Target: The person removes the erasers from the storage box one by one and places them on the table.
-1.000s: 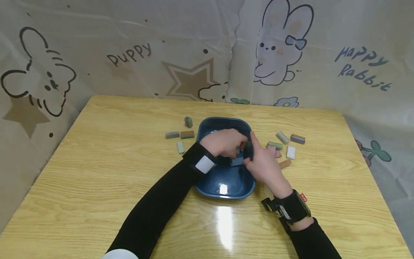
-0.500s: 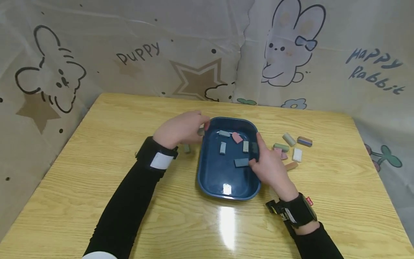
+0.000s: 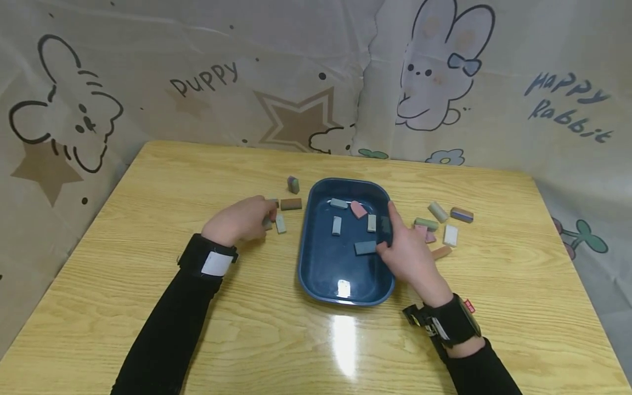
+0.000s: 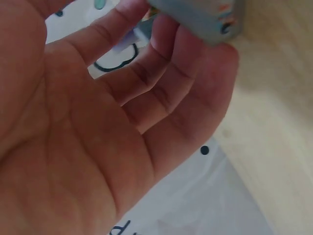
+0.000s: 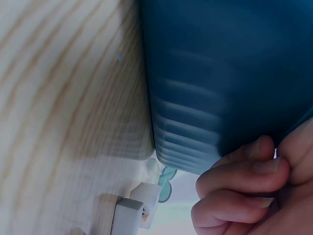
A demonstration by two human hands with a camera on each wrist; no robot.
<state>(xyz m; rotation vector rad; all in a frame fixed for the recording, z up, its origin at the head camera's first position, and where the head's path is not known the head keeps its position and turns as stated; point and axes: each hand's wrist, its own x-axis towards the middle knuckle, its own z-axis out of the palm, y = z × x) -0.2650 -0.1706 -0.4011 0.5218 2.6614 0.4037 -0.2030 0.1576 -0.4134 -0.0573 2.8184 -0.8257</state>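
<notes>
On the table's left side, my left hand (image 3: 242, 219) pinches a small grey block (image 3: 267, 223) at its fingertips. The left wrist view shows that block (image 4: 210, 17) large, with coloured print near one edge. Beside it lie a pale block (image 3: 281, 224), a brown-and-green block (image 3: 291, 204) and a partly hidden grey one. A deep blue tray (image 3: 321, 282) stands in the middle, and my right hand (image 3: 410, 252) holds its right wall, thumb inside. In the right wrist view, curled fingers (image 5: 239, 191) lie by the tray's outer wall (image 5: 195, 73).
Inside the tray lie several blocks, among them a pink one (image 3: 358, 209) and a blue one (image 3: 365, 248). More loose pieces, including a white block (image 3: 450, 235), lie right of the tray. A small upright block (image 3: 293, 185) stands behind the left group. A printed cloth (image 3: 296, 71) hangs behind the table.
My left hand has come out of the tray and moved left across its rim, carrying the grey block to the left group. My right hand has stayed on the tray.
</notes>
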